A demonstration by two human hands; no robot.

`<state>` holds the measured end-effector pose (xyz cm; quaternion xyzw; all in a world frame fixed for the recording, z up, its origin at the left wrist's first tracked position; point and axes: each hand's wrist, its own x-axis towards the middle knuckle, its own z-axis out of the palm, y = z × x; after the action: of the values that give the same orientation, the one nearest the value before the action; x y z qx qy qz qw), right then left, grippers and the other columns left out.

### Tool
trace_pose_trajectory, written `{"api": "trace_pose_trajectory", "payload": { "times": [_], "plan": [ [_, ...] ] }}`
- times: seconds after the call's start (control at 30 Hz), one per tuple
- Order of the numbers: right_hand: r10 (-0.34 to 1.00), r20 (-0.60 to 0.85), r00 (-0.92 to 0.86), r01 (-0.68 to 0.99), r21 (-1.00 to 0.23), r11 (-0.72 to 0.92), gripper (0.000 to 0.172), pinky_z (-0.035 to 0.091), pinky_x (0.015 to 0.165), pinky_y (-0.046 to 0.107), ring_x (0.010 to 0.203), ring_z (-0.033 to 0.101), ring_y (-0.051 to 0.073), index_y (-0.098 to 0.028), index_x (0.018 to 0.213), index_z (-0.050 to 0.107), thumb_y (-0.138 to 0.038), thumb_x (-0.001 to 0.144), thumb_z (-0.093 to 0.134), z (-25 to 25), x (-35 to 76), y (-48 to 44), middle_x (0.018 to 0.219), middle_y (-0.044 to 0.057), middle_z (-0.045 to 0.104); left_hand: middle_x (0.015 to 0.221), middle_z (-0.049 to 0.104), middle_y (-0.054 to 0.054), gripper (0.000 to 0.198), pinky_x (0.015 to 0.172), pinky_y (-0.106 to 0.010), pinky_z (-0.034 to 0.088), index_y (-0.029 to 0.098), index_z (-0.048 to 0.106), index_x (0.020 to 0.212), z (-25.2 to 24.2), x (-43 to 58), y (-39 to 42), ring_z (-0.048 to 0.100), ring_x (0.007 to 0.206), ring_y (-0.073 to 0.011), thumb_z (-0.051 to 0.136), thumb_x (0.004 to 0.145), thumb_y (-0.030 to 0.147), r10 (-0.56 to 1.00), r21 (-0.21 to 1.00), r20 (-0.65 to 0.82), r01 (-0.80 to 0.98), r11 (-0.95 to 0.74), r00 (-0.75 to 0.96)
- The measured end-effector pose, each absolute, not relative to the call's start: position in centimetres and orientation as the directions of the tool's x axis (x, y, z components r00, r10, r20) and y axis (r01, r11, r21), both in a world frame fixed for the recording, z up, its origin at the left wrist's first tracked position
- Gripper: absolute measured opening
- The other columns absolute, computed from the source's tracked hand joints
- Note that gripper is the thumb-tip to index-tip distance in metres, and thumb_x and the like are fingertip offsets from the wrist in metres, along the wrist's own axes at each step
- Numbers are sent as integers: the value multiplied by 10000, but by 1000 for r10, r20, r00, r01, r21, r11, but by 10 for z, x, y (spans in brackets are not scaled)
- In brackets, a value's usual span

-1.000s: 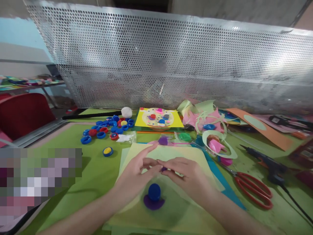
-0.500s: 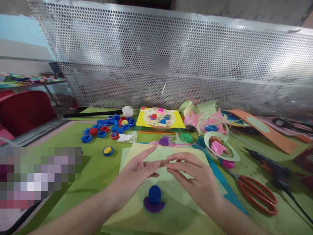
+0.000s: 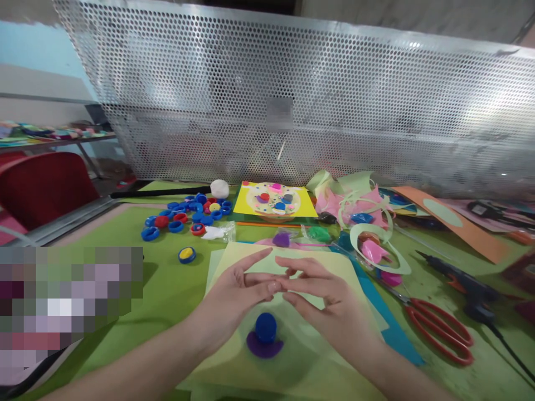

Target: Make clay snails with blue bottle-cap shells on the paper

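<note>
Over the pale yellow sheet, my left hand has its thumb pressed against a finger while the forefinger sticks out. Whether anything small lies in that pinch I cannot make out. My right hand meets the left fingertips, its own fingers stretched and its thumb a little apart. Just below both hands, a blue ball-like piece rests against a purple crescent-shaped piece on the sheet. Neither hand touches these pieces.
Blue and red bottle-cap rings lie at left, with a yellow-filled cap nearer. A decorated yellow card stands behind. To the right are red-handled scissors, a glue gun and paper scraps. A perforated metal panel closes the back.
My right hand has moved slightly left and down, its fingers now farther over the left fingertips and its thumb a bit apart. The blue and purple pieces stay put on the sheet.
</note>
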<state>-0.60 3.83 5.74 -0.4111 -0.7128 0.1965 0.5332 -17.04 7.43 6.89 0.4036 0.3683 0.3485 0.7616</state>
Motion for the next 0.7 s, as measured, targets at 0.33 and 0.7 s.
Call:
{"api": "trace_pose_trajectory", "payload": {
  "times": [0.33, 0.7],
  "plan": [
    [940, 326, -97, 250, -907, 340, 281, 557, 665, 290, 878, 648, 174, -273, 1029, 688, -187, 776, 599, 61, -5, 38, 1068, 42, 692, 599, 621, 51, 673, 693, -289, 429, 132, 511, 1222, 69, -173, 83, 557, 644, -121, 745, 664, 427, 894, 965, -187, -94, 244, 408],
    [946, 276, -170, 418, -849, 322, 361, 478, 601, 240, 790, 576, 139, -255, 1032, 608, -154, 700, 707, 50, -11, 36, 958, 9, 634, 639, 588, 87, 540, 638, -266, 468, 212, 524, 1140, 54, -169, 73, 602, 645, -132, 746, 647, 206, 904, 996, -77, -5, 87, 420]
  ]
}}
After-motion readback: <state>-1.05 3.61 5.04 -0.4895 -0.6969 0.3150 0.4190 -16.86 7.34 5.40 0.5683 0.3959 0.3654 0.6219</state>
